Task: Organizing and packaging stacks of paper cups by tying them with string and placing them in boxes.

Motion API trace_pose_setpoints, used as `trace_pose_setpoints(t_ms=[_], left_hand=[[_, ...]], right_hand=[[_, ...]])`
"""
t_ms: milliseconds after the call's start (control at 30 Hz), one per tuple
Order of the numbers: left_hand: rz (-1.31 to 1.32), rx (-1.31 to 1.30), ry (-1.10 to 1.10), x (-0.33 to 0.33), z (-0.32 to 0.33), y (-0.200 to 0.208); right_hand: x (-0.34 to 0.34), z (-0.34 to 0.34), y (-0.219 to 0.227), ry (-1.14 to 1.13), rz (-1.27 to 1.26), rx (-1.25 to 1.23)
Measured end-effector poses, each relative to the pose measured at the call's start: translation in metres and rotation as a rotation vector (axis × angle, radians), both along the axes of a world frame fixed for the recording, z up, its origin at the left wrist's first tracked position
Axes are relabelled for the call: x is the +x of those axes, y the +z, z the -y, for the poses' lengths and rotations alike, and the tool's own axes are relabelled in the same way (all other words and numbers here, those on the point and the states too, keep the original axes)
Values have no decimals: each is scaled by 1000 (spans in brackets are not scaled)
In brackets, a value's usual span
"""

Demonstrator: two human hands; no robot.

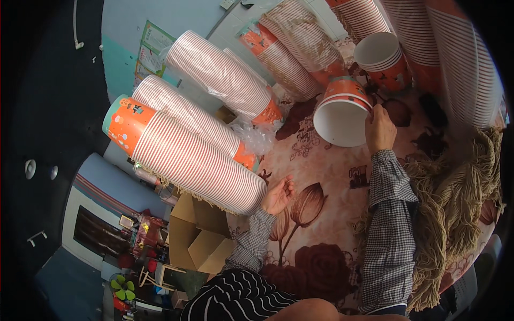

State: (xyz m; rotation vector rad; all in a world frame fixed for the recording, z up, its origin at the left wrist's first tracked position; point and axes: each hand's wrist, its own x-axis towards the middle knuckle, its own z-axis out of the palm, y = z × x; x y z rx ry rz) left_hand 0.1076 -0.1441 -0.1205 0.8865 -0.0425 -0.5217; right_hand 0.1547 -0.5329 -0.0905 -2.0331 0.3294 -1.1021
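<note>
My right hand (381,128) is closed on the rim of an orange paper bucket (342,124). The bucket lies tipped, its white inside facing me, and looks nested with at least one more. My left hand (278,196) rests palm up by the table's near left side, fingers loosely curled and holding nothing. Right beside it leans a long nested stack of paper buckets (201,160), with pale rims and an orange printed end. A short upright stack of the same buckets (381,56) stands just beyond my right hand.
More tall bucket stacks, some wrapped in clear plastic (214,75), line the back and left. Beige stringy fringe (455,198) hangs at the right. A dark object (432,109) lies on the flowered tablecloth (332,208). An open cardboard box (198,235) sits below left.
</note>
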Motion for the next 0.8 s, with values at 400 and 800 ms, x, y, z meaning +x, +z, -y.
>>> trace_pose_setpoints(t_ms=[400,800], left_hand=[[19,14,-20,1,8,2],[35,-35,-46,0,4,-7]], right_hand=[[-5,6,3,-2,-69,-26],[2,9,-4,38,-189,176]])
